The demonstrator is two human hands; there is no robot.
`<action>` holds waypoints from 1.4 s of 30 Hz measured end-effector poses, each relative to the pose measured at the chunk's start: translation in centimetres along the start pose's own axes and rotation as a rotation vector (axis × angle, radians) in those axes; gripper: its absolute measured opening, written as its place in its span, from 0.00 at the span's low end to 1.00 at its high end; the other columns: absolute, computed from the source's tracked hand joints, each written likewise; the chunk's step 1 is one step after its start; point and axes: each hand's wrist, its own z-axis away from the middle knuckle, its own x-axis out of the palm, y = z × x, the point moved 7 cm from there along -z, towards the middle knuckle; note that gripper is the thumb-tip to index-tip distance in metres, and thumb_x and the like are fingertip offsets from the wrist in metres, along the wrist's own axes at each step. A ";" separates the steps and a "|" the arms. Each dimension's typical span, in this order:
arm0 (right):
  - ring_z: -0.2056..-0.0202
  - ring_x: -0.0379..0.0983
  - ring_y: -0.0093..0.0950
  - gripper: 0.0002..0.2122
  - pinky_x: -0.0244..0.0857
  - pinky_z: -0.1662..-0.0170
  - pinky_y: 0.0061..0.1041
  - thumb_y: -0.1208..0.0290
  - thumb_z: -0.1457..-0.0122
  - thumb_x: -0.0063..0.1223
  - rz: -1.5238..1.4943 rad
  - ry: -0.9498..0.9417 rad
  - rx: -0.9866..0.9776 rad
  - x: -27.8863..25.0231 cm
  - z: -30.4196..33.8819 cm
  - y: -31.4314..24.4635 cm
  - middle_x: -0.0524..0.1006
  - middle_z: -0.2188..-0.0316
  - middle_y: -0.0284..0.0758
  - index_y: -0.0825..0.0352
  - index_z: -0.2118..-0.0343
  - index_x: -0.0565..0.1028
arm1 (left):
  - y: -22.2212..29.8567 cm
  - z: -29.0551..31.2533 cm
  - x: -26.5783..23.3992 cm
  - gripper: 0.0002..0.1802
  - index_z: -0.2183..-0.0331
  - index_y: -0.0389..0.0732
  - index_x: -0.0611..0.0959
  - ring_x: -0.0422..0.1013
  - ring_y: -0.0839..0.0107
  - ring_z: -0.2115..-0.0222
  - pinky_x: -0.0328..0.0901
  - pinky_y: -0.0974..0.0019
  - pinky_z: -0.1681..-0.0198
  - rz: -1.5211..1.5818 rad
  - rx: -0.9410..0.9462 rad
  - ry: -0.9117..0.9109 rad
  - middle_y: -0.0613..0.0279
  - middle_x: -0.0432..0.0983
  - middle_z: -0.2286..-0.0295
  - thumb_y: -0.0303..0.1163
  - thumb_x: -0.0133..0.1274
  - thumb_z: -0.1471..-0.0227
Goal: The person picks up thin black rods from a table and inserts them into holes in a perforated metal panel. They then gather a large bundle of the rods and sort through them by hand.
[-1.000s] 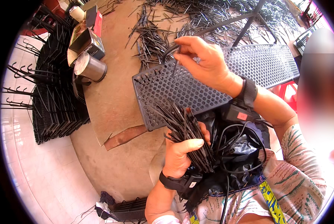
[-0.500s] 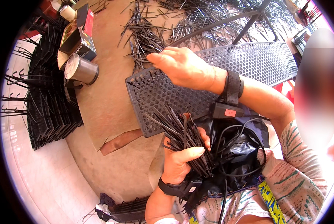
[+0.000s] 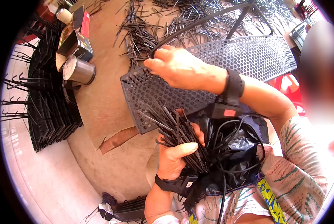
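Note:
My left hand [image 3: 172, 158] is closed around a thick bundle of thin black strips [image 3: 182, 136], held over my lap with the thumb across it. Above it, my right hand [image 3: 178, 69] is bent at the wrist over a black perforated panel [image 3: 245, 58]. Its fingers are pinched together near the panel's left end, and whatever they hold is hidden. Some holes at that end have small dark pieces standing in them. A bent dark bar [image 3: 208, 20] reaches down to beside the right fingertips; whether they touch it I cannot tell.
Loose black strips [image 3: 137, 33] lie heaped across the brown-covered table [image 3: 103, 97]. A metal can [image 3: 79, 70] and an opened box [image 3: 75, 46] stand at its left. Stacked black panels with hooks [image 3: 53, 104] are on the floor. Black cables [image 3: 226, 138] cross my lap; another person is at right.
The view has shifted a little, and the panel and bundle appear slightly further left and up. The bar's curved end now shows beside my right fingers. My left hand keeps its hold.

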 end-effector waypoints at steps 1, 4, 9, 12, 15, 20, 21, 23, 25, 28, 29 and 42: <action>0.76 0.67 0.37 0.10 0.62 0.75 0.27 0.79 0.58 0.48 0.000 0.001 -0.002 -0.6 0.2 -0.5 0.68 0.81 0.40 0.73 0.69 0.69 | -0.1 0.0 0.0 0.37 0.56 0.42 0.62 0.67 0.66 0.75 0.64 0.65 0.71 -0.012 0.004 -0.026 0.56 0.67 0.75 0.20 0.52 0.76; 0.78 0.69 0.29 0.10 0.62 0.76 0.22 0.73 0.53 0.50 -0.336 0.059 0.308 -3.0 0.5 -0.5 0.71 0.81 0.39 0.74 0.70 0.70 | 0.0 0.0 0.1 0.36 0.57 0.41 0.63 0.67 0.66 0.75 0.64 0.65 0.71 -0.022 0.022 -0.057 0.56 0.67 0.75 0.20 0.53 0.76; 0.77 0.67 0.15 0.09 0.61 0.75 0.16 0.73 0.55 0.53 -0.913 -0.272 0.515 -1.4 0.5 -1.5 0.74 0.80 0.33 0.74 0.73 0.72 | 0.7 0.4 1.0 0.36 0.57 0.41 0.63 0.67 0.66 0.75 0.64 0.66 0.71 -0.017 -0.017 -0.054 0.56 0.67 0.74 0.19 0.53 0.75; 0.77 0.67 0.15 0.07 0.61 0.75 0.14 0.76 0.56 0.53 -1.010 -0.290 0.514 -1.3 0.8 -2.4 0.74 0.81 0.33 0.74 0.74 0.72 | 0.5 0.4 0.4 0.35 0.57 0.40 0.63 0.68 0.66 0.74 0.64 0.66 0.71 -0.036 0.064 -0.102 0.57 0.68 0.74 0.18 0.53 0.74; 0.78 0.67 0.15 0.04 0.61 0.75 0.15 0.79 0.57 0.52 -0.842 -0.259 0.356 -2.0 1.0 -2.6 0.73 0.82 0.32 0.74 0.77 0.71 | 0.6 0.5 0.4 0.35 0.58 0.39 0.64 0.68 0.66 0.74 0.64 0.65 0.71 -0.069 0.035 -0.100 0.58 0.69 0.73 0.17 0.54 0.74; 0.82 0.65 0.14 0.02 0.58 0.80 0.12 0.80 0.56 0.51 -0.838 -0.080 0.529 -3.1 -0.3 -0.7 0.72 0.84 0.30 0.71 0.76 0.72 | 0.8 0.7 -0.4 0.33 0.59 0.38 0.64 0.68 0.67 0.74 0.64 0.66 0.71 -0.074 0.018 -0.099 0.58 0.69 0.73 0.17 0.55 0.74; 0.82 0.64 0.14 0.03 0.57 0.81 0.12 0.80 0.55 0.50 -0.820 -0.027 0.550 -3.3 -0.6 -0.1 0.71 0.84 0.30 0.71 0.76 0.72 | 0.7 0.7 -0.4 0.33 0.59 0.38 0.65 0.68 0.67 0.74 0.65 0.67 0.71 -0.081 0.006 -0.109 0.58 0.69 0.73 0.17 0.55 0.74; 0.83 0.64 0.14 0.03 0.56 0.81 0.11 0.81 0.54 0.49 -0.710 0.066 0.606 -3.9 -1.3 0.7 0.71 0.84 0.30 0.72 0.75 0.72 | 1.0 0.9 -0.3 0.32 0.60 0.38 0.65 0.68 0.68 0.74 0.65 0.67 0.71 -0.079 0.008 -0.086 0.58 0.69 0.74 0.17 0.55 0.74; 0.83 0.64 0.14 0.03 0.57 0.81 0.12 0.80 0.54 0.50 -0.606 0.207 0.578 -4.4 -2.3 1.1 0.72 0.84 0.30 0.71 0.75 0.72 | 1.0 1.0 -0.5 0.32 0.60 0.38 0.65 0.68 0.68 0.74 0.64 0.67 0.71 -0.079 0.009 -0.059 0.59 0.68 0.74 0.17 0.55 0.74; 0.83 0.65 0.17 0.03 0.58 0.81 0.14 0.80 0.55 0.50 -0.414 0.351 0.403 -3.6 -3.8 -0.1 0.71 0.84 0.32 0.71 0.75 0.71 | 1.0 1.0 -0.8 0.32 0.60 0.38 0.65 0.68 0.68 0.74 0.65 0.68 0.70 -0.071 0.011 -0.060 0.59 0.68 0.74 0.18 0.55 0.74; 0.83 0.66 0.20 0.03 0.59 0.81 0.16 0.80 0.55 0.50 -0.283 0.416 0.283 -3.7 -4.3 -1.2 0.71 0.84 0.33 0.71 0.75 0.70 | 1.1 1.1 -0.8 0.32 0.60 0.38 0.65 0.68 0.68 0.74 0.65 0.68 0.70 -0.073 0.014 -0.069 0.59 0.68 0.74 0.18 0.55 0.74; 0.75 0.67 0.38 0.06 0.62 0.74 0.28 0.83 0.59 0.49 -0.287 0.332 -0.068 0.4 -5.6 -2.5 0.68 0.78 0.39 0.72 0.75 0.67 | 0.6 0.7 -1.6 0.32 0.59 0.37 0.65 0.68 0.69 0.73 0.64 0.68 0.69 -0.097 -0.028 -0.115 0.59 0.69 0.73 0.19 0.55 0.73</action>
